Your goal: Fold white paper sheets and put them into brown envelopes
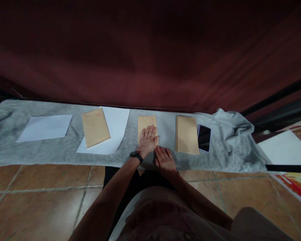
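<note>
A brown paper envelope with a faint red print in its top right corner lies upright on the grey cloth in front of me. Flat on it rests my left hand, fingers spread, a dark band at the wrist. My right hand is at the envelope's lower right corner, its fingers bent and closed there; the thumb is hidden. To the right lies a neat stack of brown envelopes. Another brown envelope with red print lies tilted over a white sheet on the left.
Grey cloth covers the long narrow surface. A white paper lies at far left, and a phone right of the stack. A dark red drape rises behind. White board-like piece stands off the right end.
</note>
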`<state>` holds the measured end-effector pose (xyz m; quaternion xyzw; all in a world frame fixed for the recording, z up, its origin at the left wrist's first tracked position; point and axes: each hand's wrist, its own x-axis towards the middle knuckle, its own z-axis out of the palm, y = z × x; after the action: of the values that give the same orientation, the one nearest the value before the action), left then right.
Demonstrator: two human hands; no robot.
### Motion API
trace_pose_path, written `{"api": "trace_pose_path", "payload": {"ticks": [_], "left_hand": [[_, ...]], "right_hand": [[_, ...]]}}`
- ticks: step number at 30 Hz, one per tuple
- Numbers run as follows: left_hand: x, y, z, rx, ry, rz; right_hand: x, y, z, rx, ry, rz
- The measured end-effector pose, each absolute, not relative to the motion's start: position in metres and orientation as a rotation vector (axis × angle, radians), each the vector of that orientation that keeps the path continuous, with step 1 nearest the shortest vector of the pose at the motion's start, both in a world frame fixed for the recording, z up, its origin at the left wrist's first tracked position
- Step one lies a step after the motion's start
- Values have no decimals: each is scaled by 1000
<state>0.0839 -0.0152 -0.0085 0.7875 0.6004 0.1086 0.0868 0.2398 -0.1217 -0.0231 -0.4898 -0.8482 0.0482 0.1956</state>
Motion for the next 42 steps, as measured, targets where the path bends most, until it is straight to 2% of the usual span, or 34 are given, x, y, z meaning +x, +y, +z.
{"api": "trace_pose_path", "payload": {"ticks": [7, 13, 31, 42], "left_hand": [[87, 37, -8, 2285, 1823, 250], [86, 43, -5, 2283, 1824, 232], [81, -57, -2, 2396, 1643, 250], [67, -104, -7, 2436, 1734, 371]], "right_hand": [[239, -122, -20, -1359, -2361, 155], [239, -122, -20, -1362, -2362, 150], [239, -122, -27, -1391, -2365, 141], [238, -122, -23, -1392, -2352, 117]]}}
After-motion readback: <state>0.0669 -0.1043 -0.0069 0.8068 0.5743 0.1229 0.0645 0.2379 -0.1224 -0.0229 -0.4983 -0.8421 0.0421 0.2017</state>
